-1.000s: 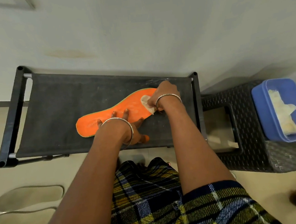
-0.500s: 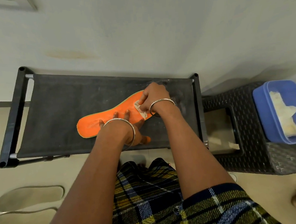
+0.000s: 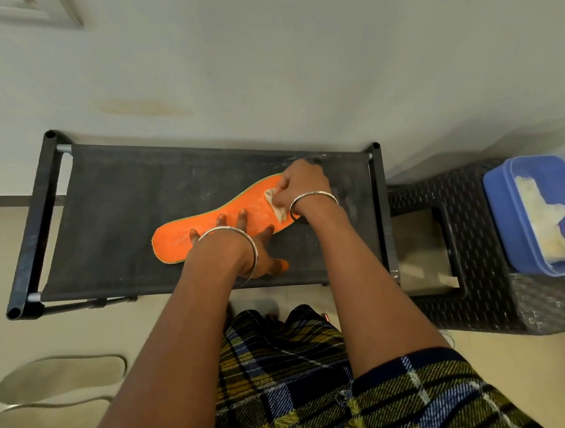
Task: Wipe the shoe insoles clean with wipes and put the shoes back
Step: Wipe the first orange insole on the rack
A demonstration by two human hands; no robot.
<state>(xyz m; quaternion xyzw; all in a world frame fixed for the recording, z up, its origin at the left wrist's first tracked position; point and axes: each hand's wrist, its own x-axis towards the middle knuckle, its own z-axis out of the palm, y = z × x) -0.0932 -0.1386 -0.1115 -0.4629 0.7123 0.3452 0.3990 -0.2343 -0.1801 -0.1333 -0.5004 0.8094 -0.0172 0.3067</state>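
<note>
Beige floor (image 3: 520,381) lay nearest, w/ two pale insoles (image 3: 62,376) side by side at lower left & a plaid garment (image 3: 286,380) at bottom centre. Beyond, a black fabric-top rack (image 3: 107,209) held the orange insole (image 3: 208,222), flat, wider end to the right. Left hand (image 3: 263,252) pressed it down, fingers spread & straight. Right hand (image 3: 302,185) was curled round a crumpled wipe (image 3: 275,204) on the wider end, hiding that tip. Right of the rack, a dark woven stool (image 3: 478,267) carried a blue tub (image 3: 508,214) w/ pale wipes (image 3: 542,225). Pale wall (image 3: 264,64) behind.
</note>
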